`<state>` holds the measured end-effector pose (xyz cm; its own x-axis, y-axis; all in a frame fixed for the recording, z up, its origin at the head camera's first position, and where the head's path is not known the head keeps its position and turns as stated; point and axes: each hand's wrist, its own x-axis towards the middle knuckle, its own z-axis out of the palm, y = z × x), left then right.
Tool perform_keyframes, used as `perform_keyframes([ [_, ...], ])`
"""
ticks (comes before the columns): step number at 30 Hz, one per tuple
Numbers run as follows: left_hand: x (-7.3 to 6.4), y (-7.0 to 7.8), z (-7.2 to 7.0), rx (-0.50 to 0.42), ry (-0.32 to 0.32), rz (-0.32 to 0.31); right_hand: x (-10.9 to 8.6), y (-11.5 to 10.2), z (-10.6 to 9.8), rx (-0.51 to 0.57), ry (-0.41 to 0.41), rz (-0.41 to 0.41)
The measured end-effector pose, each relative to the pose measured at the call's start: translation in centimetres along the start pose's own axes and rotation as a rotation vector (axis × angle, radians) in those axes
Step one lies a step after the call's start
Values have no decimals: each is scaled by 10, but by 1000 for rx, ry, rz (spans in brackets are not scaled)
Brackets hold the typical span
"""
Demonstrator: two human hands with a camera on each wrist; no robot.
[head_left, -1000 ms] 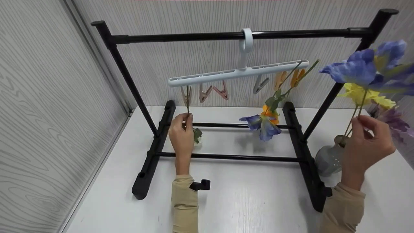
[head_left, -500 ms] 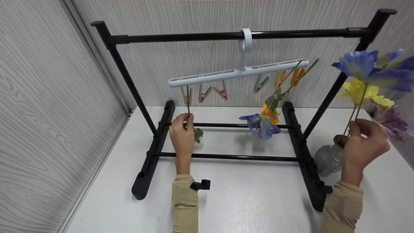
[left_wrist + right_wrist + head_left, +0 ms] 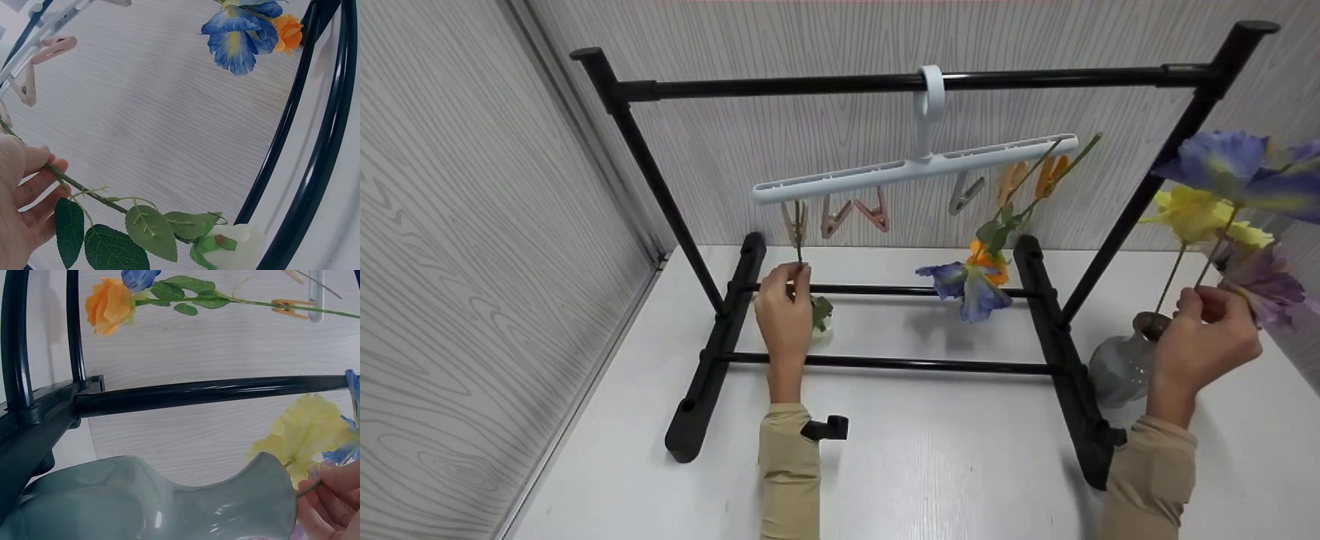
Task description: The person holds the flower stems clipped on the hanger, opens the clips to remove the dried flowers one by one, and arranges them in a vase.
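We can read no words, labels, brands, numbers or signs on the black rack or around it.

Head view: even, soft light; hazy glare on white surface at 5 o'clock, faint diffuse shadow at 4. Left wrist view dimmer, cool-toned; black bar bowed at 3. Right wrist: highlights on vase, 6 o'clock.
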<state>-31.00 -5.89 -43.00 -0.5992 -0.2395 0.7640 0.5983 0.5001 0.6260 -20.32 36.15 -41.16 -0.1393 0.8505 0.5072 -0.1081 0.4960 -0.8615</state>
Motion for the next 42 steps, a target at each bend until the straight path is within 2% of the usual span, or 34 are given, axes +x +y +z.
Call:
perform_keyframes([
  [3,-1,0,1,4,5,-1,2,3,0,-12,-5,20],
  [9,-1,0,3,10,13,5,6,8,1,-54,-67,64],
  [17,-2,0,5,14,14,-5,10,10,3,-161,-126,31],
  [22,-3,-1,6,2,42,8,11,9,4,-217,-136,22],
  [26,-4,-3,7,-10,70,23,7,5,5,-192,-140,-49],
  [30,-5,-3,9,-11,88,30,-2,-4,11,-61,-185,-181],
  [33,-5,-4,10,-8,96,28,-12,-11,20,21,-285,-281],
  [35,-5,-4,10,-9,97,27,-21,-14,28,57,-386,-333],
  [42,-8,3,6,23,85,15,-55,-14,63,195,-842,-471],
])
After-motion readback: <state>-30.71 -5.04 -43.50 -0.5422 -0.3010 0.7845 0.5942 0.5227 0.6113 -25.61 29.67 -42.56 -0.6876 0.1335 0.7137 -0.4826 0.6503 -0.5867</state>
